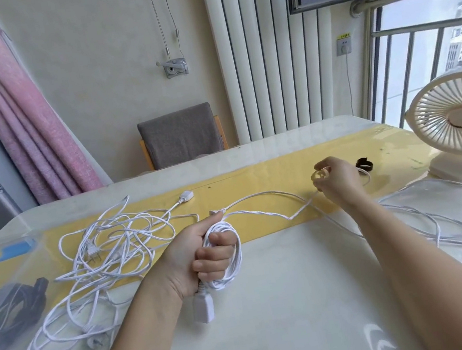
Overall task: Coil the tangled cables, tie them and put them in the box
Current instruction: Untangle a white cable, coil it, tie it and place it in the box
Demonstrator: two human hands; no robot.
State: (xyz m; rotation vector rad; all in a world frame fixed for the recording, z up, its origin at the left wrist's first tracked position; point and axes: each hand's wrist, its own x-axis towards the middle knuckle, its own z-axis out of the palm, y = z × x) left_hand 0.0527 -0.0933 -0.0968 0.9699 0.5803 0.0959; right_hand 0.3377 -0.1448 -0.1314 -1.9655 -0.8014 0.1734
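My left hand (pixel 203 255) grips a coil of white cable (pixel 230 253) wound around its fingers. The cable's white socket end (pixel 204 307) hangs below the fist. From the coil a loose length of the same cable (pixel 269 196) runs right over the yellow strip. My right hand (pixel 338 180) is further right on that strip and pinches a small clear tape roll (pixel 320 175). A tangle of other white cables (pixel 108 248) with plugs lies to the left. A clear plastic box (pixel 5 304) at the left edge holds dark cables.
A black strap roll (pixel 364 165) lies just right of my right hand. A white desk fan (pixel 460 120) stands at the table's right end, with its cable (pixel 442 220) looping over the tabletop. A grey chair (pixel 181 135) is behind the table.
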